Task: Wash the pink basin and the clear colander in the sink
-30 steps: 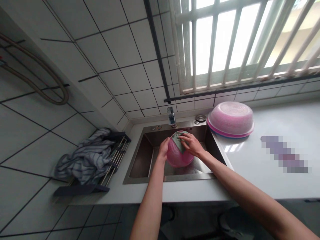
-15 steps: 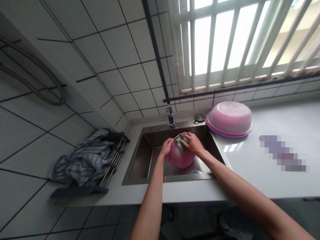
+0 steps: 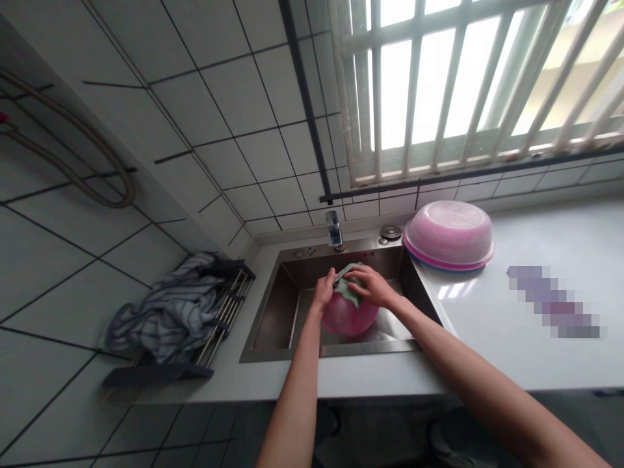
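Note:
Over the steel sink (image 3: 273,312) I hold a small pink plastic basket (image 3: 348,316), turned bottom-up. My left hand (image 3: 322,291) grips its left side with fingers curled round the edge. My right hand (image 3: 371,286) presses a green cloth (image 3: 347,286) against the top of the basket, fingers closed on the cloth. The faucet (image 3: 334,229) stands just behind the hands.
A larger pink basin (image 3: 448,235) lies upside down on the white counter (image 3: 511,338) right of the sink. A striped cloth (image 3: 168,309) is heaped on a metal rack (image 3: 219,315) to the left. Tiled walls and a barred window (image 3: 463,84) stand behind.
The right hand has slid the green cloth a little toward the left across the basket's top. The left hand has shifted slightly up the basket's side; the basket sits a bit lower.

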Demonstrator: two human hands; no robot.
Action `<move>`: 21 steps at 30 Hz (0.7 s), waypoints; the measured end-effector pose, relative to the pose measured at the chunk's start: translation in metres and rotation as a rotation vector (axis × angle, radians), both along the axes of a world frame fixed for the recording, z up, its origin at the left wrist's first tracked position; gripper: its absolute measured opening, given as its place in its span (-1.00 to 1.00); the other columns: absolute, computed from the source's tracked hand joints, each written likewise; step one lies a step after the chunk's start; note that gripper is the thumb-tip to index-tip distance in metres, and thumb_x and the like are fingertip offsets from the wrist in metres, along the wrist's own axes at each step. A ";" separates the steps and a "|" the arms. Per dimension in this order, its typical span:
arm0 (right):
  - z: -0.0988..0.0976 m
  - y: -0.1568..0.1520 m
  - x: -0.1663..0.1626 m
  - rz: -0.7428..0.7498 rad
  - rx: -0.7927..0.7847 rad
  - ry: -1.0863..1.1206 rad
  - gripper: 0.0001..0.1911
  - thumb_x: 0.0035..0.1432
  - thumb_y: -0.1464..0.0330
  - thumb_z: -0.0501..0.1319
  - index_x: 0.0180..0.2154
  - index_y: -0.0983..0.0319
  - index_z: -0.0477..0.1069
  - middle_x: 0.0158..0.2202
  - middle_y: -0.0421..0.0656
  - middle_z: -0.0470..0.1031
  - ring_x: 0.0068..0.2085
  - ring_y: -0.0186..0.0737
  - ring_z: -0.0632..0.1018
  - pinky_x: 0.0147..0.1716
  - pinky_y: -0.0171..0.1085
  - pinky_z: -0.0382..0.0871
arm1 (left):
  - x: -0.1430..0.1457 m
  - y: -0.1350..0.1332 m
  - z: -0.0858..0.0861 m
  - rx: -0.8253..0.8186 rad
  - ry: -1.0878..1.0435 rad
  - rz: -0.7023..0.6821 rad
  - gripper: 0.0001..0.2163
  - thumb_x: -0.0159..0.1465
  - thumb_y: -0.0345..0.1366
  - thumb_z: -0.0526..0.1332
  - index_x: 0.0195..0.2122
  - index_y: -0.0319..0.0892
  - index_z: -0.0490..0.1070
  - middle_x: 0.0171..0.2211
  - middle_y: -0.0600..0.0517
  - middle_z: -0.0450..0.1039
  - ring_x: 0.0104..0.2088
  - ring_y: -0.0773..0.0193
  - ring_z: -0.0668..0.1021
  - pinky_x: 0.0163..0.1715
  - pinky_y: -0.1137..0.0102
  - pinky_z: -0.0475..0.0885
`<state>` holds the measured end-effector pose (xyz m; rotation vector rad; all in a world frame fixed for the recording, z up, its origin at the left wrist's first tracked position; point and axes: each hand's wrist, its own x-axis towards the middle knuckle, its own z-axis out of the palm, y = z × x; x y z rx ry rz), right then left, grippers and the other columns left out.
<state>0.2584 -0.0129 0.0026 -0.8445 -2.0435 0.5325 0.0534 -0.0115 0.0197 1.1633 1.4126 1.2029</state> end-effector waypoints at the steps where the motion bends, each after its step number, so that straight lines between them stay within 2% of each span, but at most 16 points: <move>1: -0.003 0.006 0.008 -0.084 -0.067 0.048 -0.70 0.37 0.27 0.26 0.07 0.13 0.61 0.09 -0.03 0.60 0.12 -0.02 0.59 0.18 0.00 0.46 | 0.001 -0.001 0.000 -0.001 -0.011 -0.003 -0.47 0.16 0.26 0.35 -0.44 -0.20 0.64 -0.49 -0.09 0.60 -0.35 0.08 0.58 -0.29 0.33 0.38; 4: -0.008 0.015 0.020 -0.185 -0.174 0.088 -0.68 0.40 0.24 0.22 0.08 0.14 0.62 0.08 -0.01 0.62 0.08 -0.02 0.63 0.15 -0.01 0.49 | 0.001 -0.001 0.000 0.000 0.001 0.003 -0.41 0.15 0.32 0.31 -0.41 -0.22 0.65 -0.46 -0.10 0.61 -0.40 0.13 0.54 -0.32 0.33 0.35; 6: -0.005 0.010 0.015 -0.178 -0.118 0.064 -0.68 0.39 0.26 0.22 0.09 0.12 0.62 0.11 -0.01 0.61 0.11 -0.01 0.61 0.18 0.00 0.47 | 0.001 0.000 0.000 0.005 0.001 0.020 -0.38 0.14 0.35 0.29 -0.40 -0.22 0.66 -0.44 -0.10 0.61 -0.40 0.14 0.54 -0.32 0.33 0.35; 9: 0.008 -0.008 -0.005 -0.074 0.063 -0.014 -0.68 0.38 0.34 0.23 0.10 0.07 0.62 0.16 -0.04 0.57 0.19 0.00 0.54 0.25 0.05 0.41 | 0.000 0.000 0.001 0.012 -0.010 0.019 -0.36 0.15 0.37 0.26 -0.39 -0.22 0.65 -0.41 -0.11 0.63 -0.35 0.13 0.56 -0.27 0.33 0.37; 12: 0.017 -0.019 -0.019 0.080 0.149 -0.081 -0.66 0.33 0.39 0.27 0.09 0.03 0.63 0.14 -0.06 0.58 0.22 0.02 0.50 0.26 0.07 0.39 | -0.001 -0.001 0.001 0.022 0.022 -0.014 -0.32 0.17 0.40 0.22 -0.40 -0.23 0.64 -0.41 -0.09 0.62 -0.33 0.13 0.56 -0.23 0.32 0.38; 15: 0.011 -0.011 -0.010 0.114 0.075 -0.050 -0.69 0.32 0.35 0.31 0.07 0.05 0.63 0.14 -0.06 0.58 0.19 0.01 0.54 0.24 0.06 0.42 | 0.002 -0.001 -0.003 0.017 0.031 -0.050 -0.29 0.19 0.42 0.18 -0.37 -0.25 0.65 -0.42 -0.09 0.61 -0.33 0.13 0.56 -0.23 0.31 0.40; 19: -0.008 0.010 0.015 -0.096 -0.149 0.062 -0.68 0.33 0.26 0.31 0.08 0.12 0.62 0.11 -0.01 0.61 0.10 0.04 0.61 0.18 0.06 0.48 | 0.005 0.000 -0.008 -0.005 0.043 -0.054 -0.29 0.18 0.42 0.20 -0.35 -0.26 0.66 -0.43 -0.10 0.60 -0.34 0.13 0.56 -0.27 0.33 0.38; 21: -0.011 0.011 0.017 -0.146 -0.177 0.075 -0.67 0.32 0.26 0.30 0.08 0.12 0.62 0.10 0.00 0.62 0.10 0.05 0.61 0.17 0.08 0.48 | 0.006 0.000 -0.008 -0.003 0.053 -0.049 -0.29 0.17 0.42 0.20 -0.36 -0.26 0.65 -0.44 -0.09 0.59 -0.36 0.15 0.54 -0.29 0.34 0.36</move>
